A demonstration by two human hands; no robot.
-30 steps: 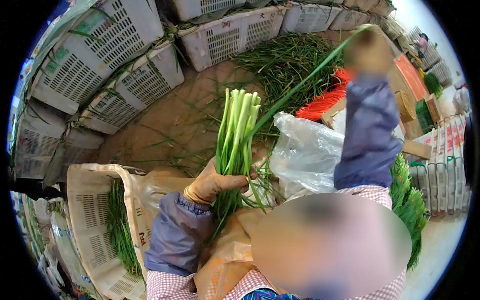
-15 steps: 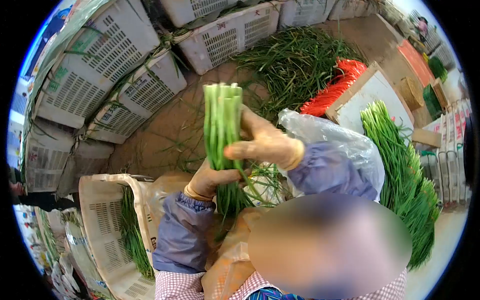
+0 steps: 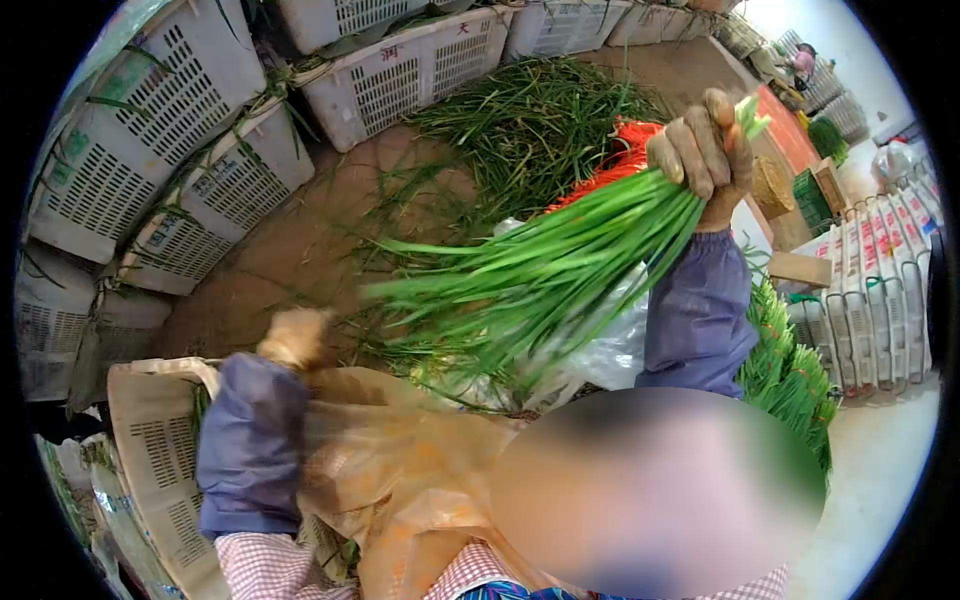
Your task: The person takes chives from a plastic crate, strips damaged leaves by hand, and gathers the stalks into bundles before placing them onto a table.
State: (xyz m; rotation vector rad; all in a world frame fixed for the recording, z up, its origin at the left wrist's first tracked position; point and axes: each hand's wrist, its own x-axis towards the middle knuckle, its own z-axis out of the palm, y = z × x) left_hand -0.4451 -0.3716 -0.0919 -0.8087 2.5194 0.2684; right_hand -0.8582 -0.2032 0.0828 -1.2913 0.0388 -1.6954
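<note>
In the upper right, my right hand (image 3: pixel 700 150) is wrapped round the pale stem ends of a bunch of garlic chives (image 3: pixel 570 260). Its long green leaves fan out to the left and hang over the plastic apron (image 3: pixel 400 440) and a clear plastic bag (image 3: pixel 610 340). My left hand (image 3: pixel 295 338) is low on the left, apart from the chives and close to the rim of a white crate (image 3: pixel 150 440). Motion smears its fingers, so their pose is unclear.
White slatted crates (image 3: pixel 400 80) line the back and left. Loose leaves (image 3: pixel 540 120) are heaped on the brown floor beside red ties (image 3: pixel 610 165). More chives (image 3: pixel 785 350) lie to my right, near stacked white crates (image 3: pixel 870 300).
My right hand has carried the chives up and right, and the bunch has swung from upright to nearly sideways. My left hand has let go of it and moved left.
</note>
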